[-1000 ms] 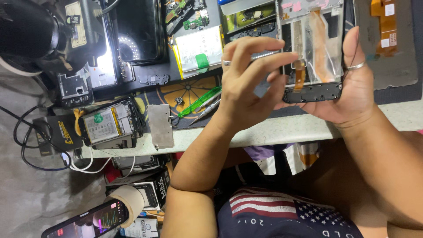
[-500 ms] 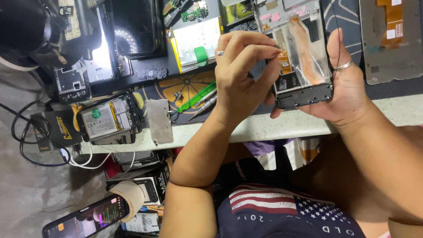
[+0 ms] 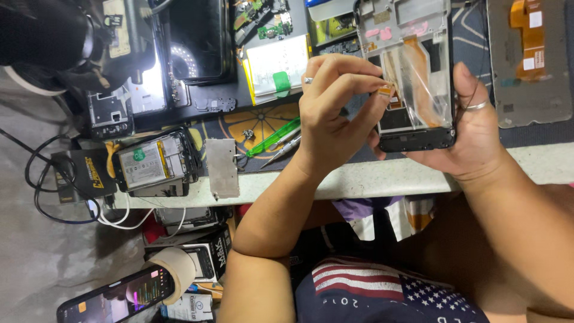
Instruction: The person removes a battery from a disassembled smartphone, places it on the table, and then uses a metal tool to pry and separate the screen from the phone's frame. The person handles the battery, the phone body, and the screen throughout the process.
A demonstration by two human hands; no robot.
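fingertips of the left hand (image 3: 335, 113) pinch at the orange flex ribbon (image 3: 387, 91) on the opened phone frame (image 3: 412, 72), thumb and forefinger closed on its end. the right hand (image 3: 472, 128) clenches the phone frame from its far side, thumb along the edge and fingers wrapped under the bottom end, holding it tilted up just above the edge of the worktable (image 3: 371, 179).

since a second ago the phone frame has come lower and nearer the person, and its bottom end now sits closer over the table edge. the left hand, which lay spread across the lower part of the frame, has drawn its fingers together into a fine pinch on the ribbon. judged from that, the work has gone from steadying the frame to handling the ribbon itself. whether the ribbon is lifted free or only touched cannot be told from here.

left of the phone frame lie green tweezers (image 3: 276, 135) and a thin metal tool, then a grey metal plate (image 3: 222, 167), and further left an opened phone with its battery (image 3: 148, 162) showing. beyond the frame, a loose white battery with a green tab (image 3: 276, 67). right of it, a grey back panel with orange ribbon (image 3: 526, 60).
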